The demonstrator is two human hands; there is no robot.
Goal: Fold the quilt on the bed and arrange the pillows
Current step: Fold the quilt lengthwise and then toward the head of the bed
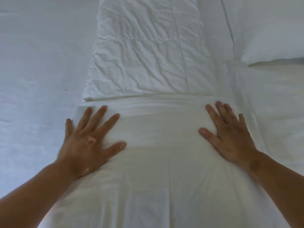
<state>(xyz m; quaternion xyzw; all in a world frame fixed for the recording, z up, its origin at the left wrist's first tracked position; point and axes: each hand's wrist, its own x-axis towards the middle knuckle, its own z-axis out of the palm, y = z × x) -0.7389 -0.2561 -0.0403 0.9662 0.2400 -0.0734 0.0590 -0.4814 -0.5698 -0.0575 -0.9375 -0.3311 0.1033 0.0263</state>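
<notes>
A white quilt [148,51] lies folded into a long strip down the middle of the bed, its far part wrinkled and stitched in squares. The near part of the strip is a smoother fold laid over it. My left hand [87,140] rests flat with fingers spread on the left side of this near fold. On the fold's right side my right hand [230,137] lies flat too, fingers apart and slightly blurred. Neither hand grips the cloth. A white pillow [271,43] lies at the far right, beside the quilt.
The white bed sheet [36,66] stretches flat to the left of the quilt, with a tiny dark speck on it. More sheet shows at the right, below the pillow.
</notes>
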